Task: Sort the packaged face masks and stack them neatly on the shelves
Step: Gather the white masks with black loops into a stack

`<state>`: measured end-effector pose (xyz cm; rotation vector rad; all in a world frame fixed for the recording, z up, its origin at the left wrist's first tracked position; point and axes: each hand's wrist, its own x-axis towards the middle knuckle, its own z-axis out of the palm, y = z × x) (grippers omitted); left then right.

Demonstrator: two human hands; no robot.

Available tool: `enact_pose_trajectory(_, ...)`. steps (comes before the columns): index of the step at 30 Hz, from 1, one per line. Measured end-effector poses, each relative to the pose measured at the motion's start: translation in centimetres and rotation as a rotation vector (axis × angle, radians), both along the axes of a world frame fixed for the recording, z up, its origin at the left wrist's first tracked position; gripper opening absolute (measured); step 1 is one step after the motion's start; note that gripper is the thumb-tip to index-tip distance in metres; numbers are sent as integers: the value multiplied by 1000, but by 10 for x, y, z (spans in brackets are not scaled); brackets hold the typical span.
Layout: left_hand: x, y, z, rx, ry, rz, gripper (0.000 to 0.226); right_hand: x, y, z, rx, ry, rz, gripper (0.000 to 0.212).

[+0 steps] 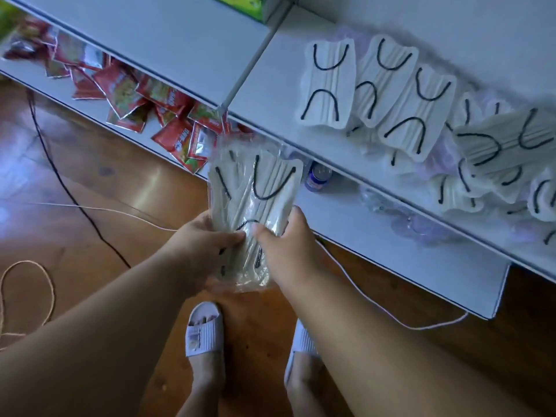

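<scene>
Fingers [231, 236] of the left hand [204, 239] and the right hand [279, 239] curl around a bundle of packaged masks [252, 200], thumbs on top. Beyond them runs the white shelf [270, 70]; more masks [391, 94] lie up right, red packets [126, 91] up left.

The scene was dim, under a cool bluish cast. Soft glare lay in pale patches on the glossy brown wooden floor [99, 176]. The heap of white pleated face masks with black ear loops [499, 152] was smeared by motion blur at the right. Straight edges of the white metal shelf [376, 188] bowed toward the corners.
</scene>
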<state>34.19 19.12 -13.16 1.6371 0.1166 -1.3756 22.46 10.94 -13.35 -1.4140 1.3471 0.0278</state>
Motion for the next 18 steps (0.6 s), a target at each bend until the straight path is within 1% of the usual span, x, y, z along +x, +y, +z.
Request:
enact_pose_trajectory(2, 6, 10, -22, 55, 18, 50, 19, 12, 7, -31, 0, -11, -67, 39)
enact_pose_trajectory(3, 8, 12, -34, 92, 23, 83, 12, 15, 9, -46, -5, -21, -100, 31)
enact_pose_trajectory(4, 9, 13, -48, 116, 35, 110, 7, 18, 8, -60, -14, -17, -104, 28)
enact_pose_trajectory(6, 9, 13, -72, 149, 18, 106, 4, 22, 5, -86, -14, 19, -49, 28)
enact_pose_trajectory(9, 15, 15, -113, 220, -82, 113, 13, 27, -8, -130, -1, 113, 105, 30)
enact_pose_trajectory(12, 28, 18, -159, 283, -153, 203, 12, 37, -30, -170, -104, 154, 261, 27)
enact_pose_trajectory(15, 40, 11, -195, 289, -180, 234, 11, 54, -58, -208, -204, 171, 270, 30)
enact_pose_trajectory(18, 53, -2, -223, 261, -167, 253, 13, 81, -87, -248, -180, 200, 251, 38)
